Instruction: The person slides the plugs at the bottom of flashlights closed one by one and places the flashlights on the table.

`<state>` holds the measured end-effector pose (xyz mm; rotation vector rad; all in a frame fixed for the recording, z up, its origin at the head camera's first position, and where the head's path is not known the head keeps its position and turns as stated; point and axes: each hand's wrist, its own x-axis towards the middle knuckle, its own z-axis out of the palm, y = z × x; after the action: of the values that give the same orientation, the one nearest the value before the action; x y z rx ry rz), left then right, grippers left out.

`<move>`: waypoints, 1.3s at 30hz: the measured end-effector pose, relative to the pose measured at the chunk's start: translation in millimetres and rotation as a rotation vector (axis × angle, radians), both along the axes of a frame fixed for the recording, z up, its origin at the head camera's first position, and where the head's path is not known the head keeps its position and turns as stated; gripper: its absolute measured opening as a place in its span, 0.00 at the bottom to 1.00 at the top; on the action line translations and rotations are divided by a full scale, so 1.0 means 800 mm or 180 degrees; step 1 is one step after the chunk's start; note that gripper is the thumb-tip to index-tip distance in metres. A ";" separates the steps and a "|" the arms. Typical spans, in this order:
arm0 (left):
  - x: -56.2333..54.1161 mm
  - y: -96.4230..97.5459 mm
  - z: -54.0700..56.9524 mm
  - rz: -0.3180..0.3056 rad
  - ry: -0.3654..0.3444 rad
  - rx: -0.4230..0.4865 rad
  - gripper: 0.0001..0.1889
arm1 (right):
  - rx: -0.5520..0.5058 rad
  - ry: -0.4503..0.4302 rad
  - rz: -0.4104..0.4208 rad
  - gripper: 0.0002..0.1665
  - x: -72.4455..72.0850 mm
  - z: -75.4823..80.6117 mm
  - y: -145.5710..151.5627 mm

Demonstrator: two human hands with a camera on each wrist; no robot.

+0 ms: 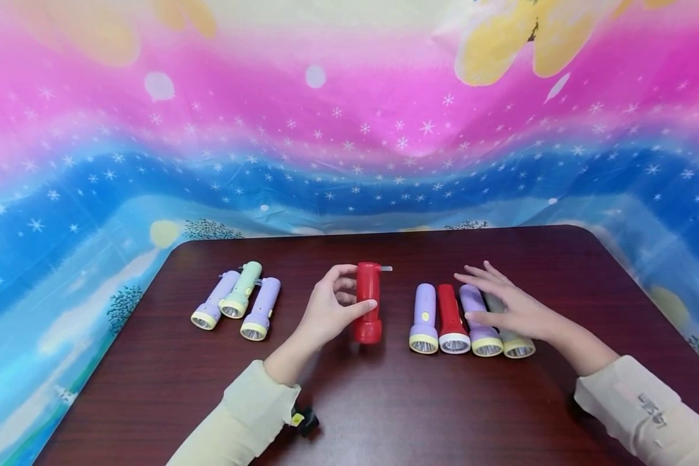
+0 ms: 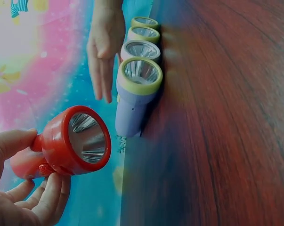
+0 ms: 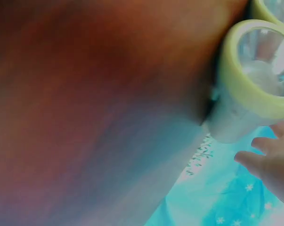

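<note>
My left hand [image 1: 333, 304] grips an all-red flashlight [image 1: 368, 304] between thumb and fingers, above the middle of the table. In the left wrist view its red-rimmed lens [image 2: 89, 140] faces the camera. My right hand [image 1: 509, 304] is spread with straight fingers over the right end of a row of flashlights. That row holds a purple one [image 1: 424, 317], a red one with a white rim [image 1: 453, 317], another purple one [image 1: 487, 346] and a pale green one [image 1: 518, 348], partly hidden by the hand. The right wrist view shows the pale green flashlight [image 3: 240, 113] close to the fingers.
On the left of the dark wooden table [image 1: 169, 382] lie a purple flashlight [image 1: 215, 301], a light green one [image 1: 241, 291] and another purple one [image 1: 261, 309]. A patterned pink and blue cloth [image 1: 349, 142] hangs behind the table. A black strap piece [image 1: 307, 421] shows by the left sleeve.
</note>
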<state>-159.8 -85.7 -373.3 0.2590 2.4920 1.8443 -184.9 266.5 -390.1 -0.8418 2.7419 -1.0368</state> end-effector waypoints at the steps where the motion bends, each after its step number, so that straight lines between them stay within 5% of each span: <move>1: 0.000 0.001 0.000 -0.0002 0.0007 0.0029 0.33 | -0.0018 0.0033 -0.0007 0.41 0.000 0.003 -0.001; 9: 0.002 0.012 0.003 0.0047 -0.0002 0.0137 0.33 | -0.0253 0.0187 -0.0016 0.39 0.001 0.021 -0.021; 22: 0.008 0.025 0.007 0.0000 0.0120 0.0141 0.33 | -0.0708 -0.0095 -0.0055 0.34 0.003 0.038 -0.061; 39: 0.014 0.039 0.008 -0.0084 0.0368 0.0168 0.34 | -0.1497 -0.0043 0.0062 0.32 0.005 0.037 -0.112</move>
<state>-148.9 -54.5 -366.5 0.4097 2.5018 1.9402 -180.8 177.0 -360.5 -0.9019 2.5022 -1.7106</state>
